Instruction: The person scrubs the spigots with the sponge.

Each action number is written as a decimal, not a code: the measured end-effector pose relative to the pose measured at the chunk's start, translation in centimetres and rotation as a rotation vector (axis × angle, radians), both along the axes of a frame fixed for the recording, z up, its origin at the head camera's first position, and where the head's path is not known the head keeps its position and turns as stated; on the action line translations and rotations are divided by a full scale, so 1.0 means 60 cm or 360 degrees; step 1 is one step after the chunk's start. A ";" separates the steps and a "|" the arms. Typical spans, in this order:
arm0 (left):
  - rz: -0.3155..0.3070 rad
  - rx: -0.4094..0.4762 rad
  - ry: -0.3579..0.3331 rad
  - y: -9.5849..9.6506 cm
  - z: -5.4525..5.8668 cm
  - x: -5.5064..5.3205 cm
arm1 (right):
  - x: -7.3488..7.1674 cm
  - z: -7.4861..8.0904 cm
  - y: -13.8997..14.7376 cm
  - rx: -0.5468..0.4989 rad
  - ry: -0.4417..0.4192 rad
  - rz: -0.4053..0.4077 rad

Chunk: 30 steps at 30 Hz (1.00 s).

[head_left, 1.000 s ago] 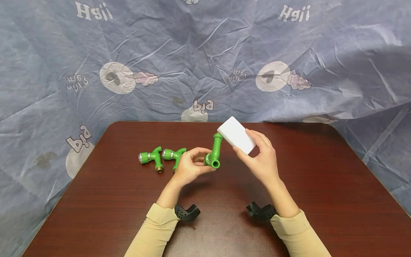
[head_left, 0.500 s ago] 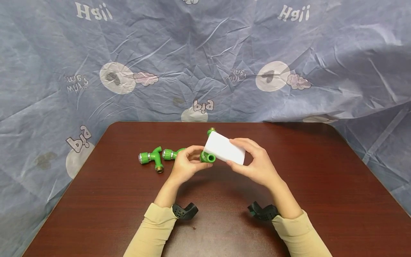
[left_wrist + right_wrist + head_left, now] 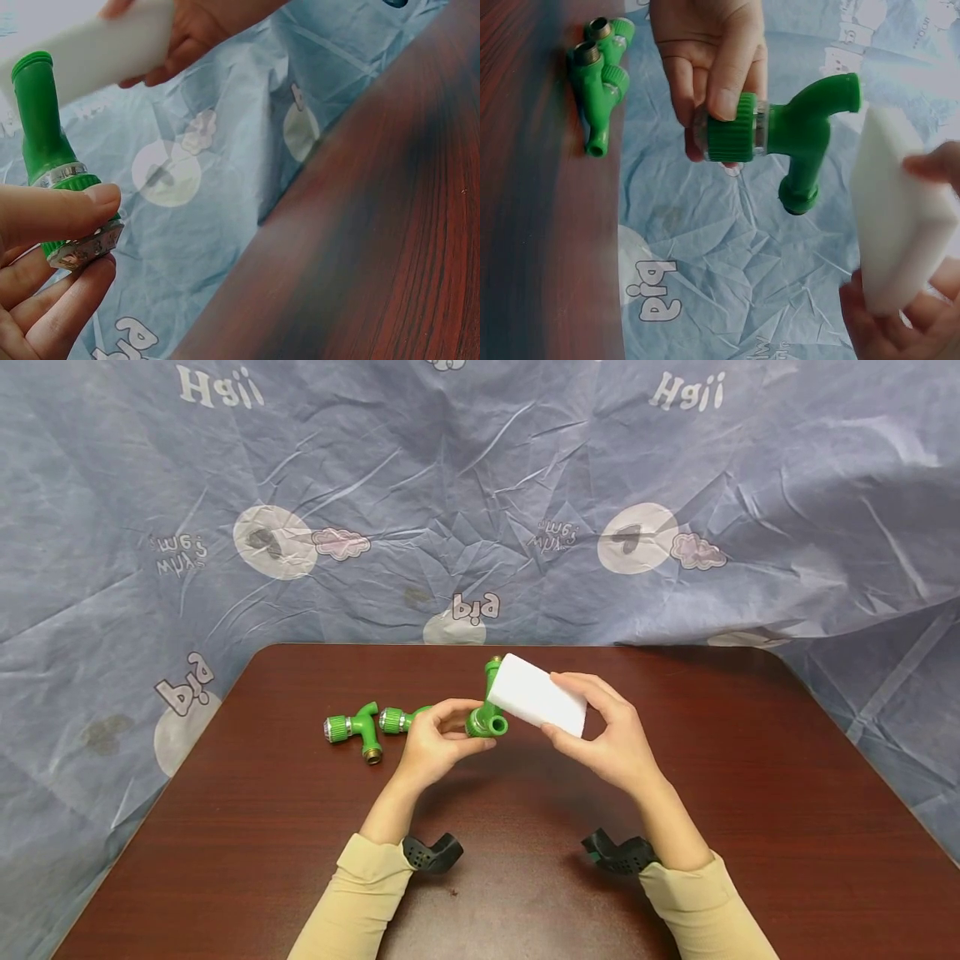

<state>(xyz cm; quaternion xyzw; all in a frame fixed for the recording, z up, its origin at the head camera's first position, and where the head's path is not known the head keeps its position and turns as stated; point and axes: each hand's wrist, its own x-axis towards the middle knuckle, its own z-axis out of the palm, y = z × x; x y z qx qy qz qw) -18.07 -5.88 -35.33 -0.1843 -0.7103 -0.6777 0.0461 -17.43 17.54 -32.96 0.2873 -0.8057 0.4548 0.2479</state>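
Observation:
Held above the table, a green tap has its ribbed knob pinched between the thumb and fingers of my left hand. The tap's curved spout and its threaded inlet point away from that hand in the right wrist view. My right hand grips a white sponge block by its edges, thumb on one side and fingers on the other. In the head view the sponge's left end overlaps the tap's body and hides part of it. Seen from the right wrist, the sponge stands beside the spout with a narrow gap.
Two more green taps lie on the dark red-brown table, the left one in full view and the other partly behind my left hand. A wrinkled blue printed cloth hangs behind the table.
The sponge first swept left and down across the tap, then shifted slightly back right and up, uncovering more of the tap. The tap has moved slightly left and up since the first frame.

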 end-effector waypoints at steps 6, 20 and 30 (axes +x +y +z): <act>0.0024 -0.0026 -0.0005 -0.001 0.001 -0.001 | 0.007 0.009 -0.007 0.0039 -0.0033 0.0054; 0.0007 0.0005 -0.0021 -0.003 -0.001 -0.004 | -0.002 -0.002 0.002 0.0047 0.0067 -0.0034; 0.0000 -0.0045 -0.0040 -0.003 0.001 -0.002 | -0.001 0.000 0.006 0.0070 -0.0009 -0.0153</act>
